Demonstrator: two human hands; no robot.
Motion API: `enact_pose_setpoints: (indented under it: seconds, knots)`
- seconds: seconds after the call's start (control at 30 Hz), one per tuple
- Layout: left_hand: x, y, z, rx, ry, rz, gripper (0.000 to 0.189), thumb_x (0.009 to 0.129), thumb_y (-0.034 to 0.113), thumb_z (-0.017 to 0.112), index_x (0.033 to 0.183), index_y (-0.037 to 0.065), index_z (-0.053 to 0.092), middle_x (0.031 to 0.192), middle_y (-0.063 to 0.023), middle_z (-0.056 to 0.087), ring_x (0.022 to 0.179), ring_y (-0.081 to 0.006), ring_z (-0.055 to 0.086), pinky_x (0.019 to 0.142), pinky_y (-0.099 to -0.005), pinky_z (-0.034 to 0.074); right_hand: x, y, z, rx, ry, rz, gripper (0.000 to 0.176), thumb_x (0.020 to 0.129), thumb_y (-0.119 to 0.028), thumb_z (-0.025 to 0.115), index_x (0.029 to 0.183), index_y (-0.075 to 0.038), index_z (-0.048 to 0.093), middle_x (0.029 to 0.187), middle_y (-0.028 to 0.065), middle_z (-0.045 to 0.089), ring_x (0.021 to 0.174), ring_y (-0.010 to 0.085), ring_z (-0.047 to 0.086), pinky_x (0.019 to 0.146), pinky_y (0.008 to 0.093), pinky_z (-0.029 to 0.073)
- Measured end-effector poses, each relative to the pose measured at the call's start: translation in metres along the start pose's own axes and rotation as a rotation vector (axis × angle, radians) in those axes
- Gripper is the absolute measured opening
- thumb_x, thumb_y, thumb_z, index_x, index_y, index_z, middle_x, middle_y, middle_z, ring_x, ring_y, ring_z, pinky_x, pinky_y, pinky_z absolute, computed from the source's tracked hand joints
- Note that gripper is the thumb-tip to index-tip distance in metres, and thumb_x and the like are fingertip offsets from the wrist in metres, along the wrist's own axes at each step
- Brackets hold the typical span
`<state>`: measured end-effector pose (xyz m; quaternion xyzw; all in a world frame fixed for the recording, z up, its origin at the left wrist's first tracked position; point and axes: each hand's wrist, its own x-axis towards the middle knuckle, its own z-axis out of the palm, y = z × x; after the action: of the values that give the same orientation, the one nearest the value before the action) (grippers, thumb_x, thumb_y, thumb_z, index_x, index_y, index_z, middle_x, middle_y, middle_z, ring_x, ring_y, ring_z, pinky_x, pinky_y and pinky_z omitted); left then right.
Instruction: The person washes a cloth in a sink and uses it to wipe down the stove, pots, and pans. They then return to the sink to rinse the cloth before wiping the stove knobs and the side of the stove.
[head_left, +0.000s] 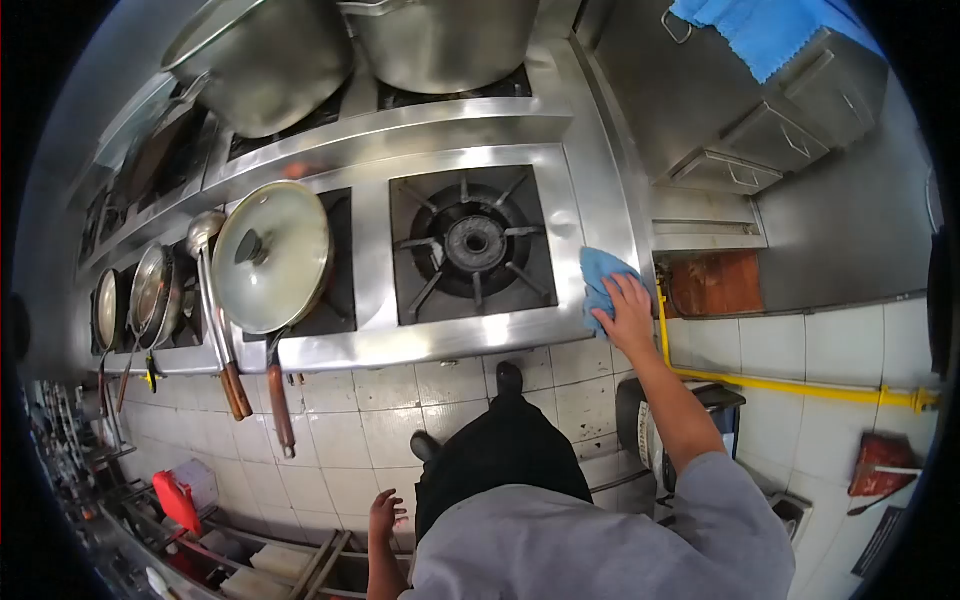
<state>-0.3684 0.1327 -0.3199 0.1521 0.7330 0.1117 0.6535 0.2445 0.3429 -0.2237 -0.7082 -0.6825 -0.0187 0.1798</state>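
My right hand (627,312) presses a blue cloth (602,284) onto the steel stove top (585,190), at its right front corner. The cloth lies under and beside the fingers. To the left of that hand is a bare gas burner (475,240) with a black grate. Low in the view, my left hand (386,512) hangs beside my body over the tiled floor, its fingers apart and slightly curled, holding nothing.
A lidded pan (272,257) sits left of the burner, its handle (280,410) jutting over the front edge, near long ladles (218,310). Large pots (445,45) stand behind. A yellow pipe (780,382) and a bin (640,420) are at the right.
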Motion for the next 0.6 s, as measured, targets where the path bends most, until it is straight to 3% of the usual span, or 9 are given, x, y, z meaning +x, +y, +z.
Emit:
enact_pose_setpoints:
  seconds: [0.07,0.1,0.17,0.27,0.43,0.47,0.5,0.57,0.6]
  knots:
    - [0.005,-0.002,-0.022,-0.008,-0.015,0.018,0.038,0.085,0.013,0.045,0.123,0.009,0.049,0.099,-0.0126,0.059,0.072,-0.0217,0.06,0.053,-0.0343,0.053,-0.028,-0.024,0.01,-0.093,0.071,0.207,0.045,0.081,-0.033,0.062,0.12,-0.013,0.054,0.126,0.0081,0.048,0.118,0.033,0.041,0.099,0.0466,0.029]
    - [0.007,-0.003,-0.033,-0.015,-0.026,0.031,0.039,0.085,0.012,0.046,0.123,0.009,0.049,0.099,-0.0129,0.059,0.072,-0.0218,0.06,0.053,-0.0341,0.053,-0.033,-0.036,0.024,-0.097,0.084,0.199,0.045,0.081,-0.033,0.062,0.12,-0.013,0.054,0.126,0.0081,0.048,0.118,0.033,0.041,0.099,0.0466,0.029]
    - [0.001,-0.01,-0.062,-0.009,-0.019,0.051,0.04,0.084,0.011,0.047,0.123,0.009,0.049,0.099,-0.0132,0.059,0.073,-0.0226,0.06,0.055,-0.0349,0.053,-0.039,-0.067,0.058,-0.17,0.283,0.492,0.042,0.082,-0.032,0.06,0.118,-0.011,0.054,0.125,0.0084,0.048,0.119,0.0348,0.039,0.1,0.0482,0.028]
    - [-0.006,-0.038,-0.122,-0.025,0.045,0.046,0.04,0.084,0.013,0.046,0.124,0.01,0.048,0.102,-0.0128,0.059,0.076,-0.0249,0.06,0.06,-0.0371,0.053,-0.042,-0.155,0.1,-0.233,0.364,0.421,0.037,0.082,-0.029,0.059,0.113,-0.01,0.055,0.122,0.0088,0.049,0.119,0.0362,0.038,0.099,0.0507,0.027]
    - [-0.029,-0.095,-0.211,-0.089,0.113,-0.038,0.039,0.089,0.018,0.044,0.127,0.009,0.044,0.101,-0.0136,0.057,0.073,-0.0254,0.06,0.052,-0.0363,0.052,-0.021,-0.341,0.133,0.058,0.312,0.287,0.037,0.072,-0.018,0.061,0.108,-0.009,0.055,0.115,0.0117,0.049,0.112,0.036,0.041,0.095,0.0546,0.03]
    - [-0.032,-0.101,-0.22,-0.095,0.093,-0.048,0.038,0.089,0.019,0.044,0.126,0.008,0.044,0.098,-0.0132,0.057,0.071,-0.0246,0.06,0.051,-0.0354,0.052,-0.012,-0.372,0.128,0.096,0.177,0.252,0.039,0.071,-0.02,0.061,0.109,-0.01,0.055,0.115,0.0104,0.049,0.112,0.0352,0.042,0.095,0.056,0.03]
    - [-0.033,-0.107,-0.228,-0.068,0.084,-0.045,0.038,0.089,0.019,0.044,0.126,0.008,0.044,0.098,-0.0132,0.057,0.071,-0.0246,0.06,0.051,-0.0354,0.052,-0.01,-0.396,0.127,0.213,0.026,0.166,0.037,0.079,-0.016,0.053,0.116,-0.01,0.055,0.125,0.0103,0.047,0.123,0.0363,0.036,0.104,0.0561,0.022]
    - [-0.032,-0.109,-0.24,0.085,0.05,-0.085,0.039,0.09,0.022,0.042,0.126,0.005,0.044,0.103,-0.0144,0.056,0.071,-0.0252,0.06,0.052,-0.0361,0.053,-0.013,-0.42,0.156,0.252,0.091,-0.106,0.04,0.081,-0.011,0.048,0.121,-0.013,0.054,0.131,0.0078,0.044,0.129,0.0332,0.033,0.108,0.0521,0.021]
    - [-0.034,-0.105,-0.237,0.122,0.089,-0.08,0.04,0.089,0.02,0.042,0.126,0.006,0.044,0.101,-0.0145,0.057,0.072,-0.0247,0.06,0.05,-0.0345,0.053,-0.012,-0.415,0.152,0.252,0.104,-0.082,0.04,0.081,-0.011,0.048,0.121,-0.013,0.054,0.131,0.0078,0.044,0.129,0.0332,0.033,0.108,0.0521,0.021]
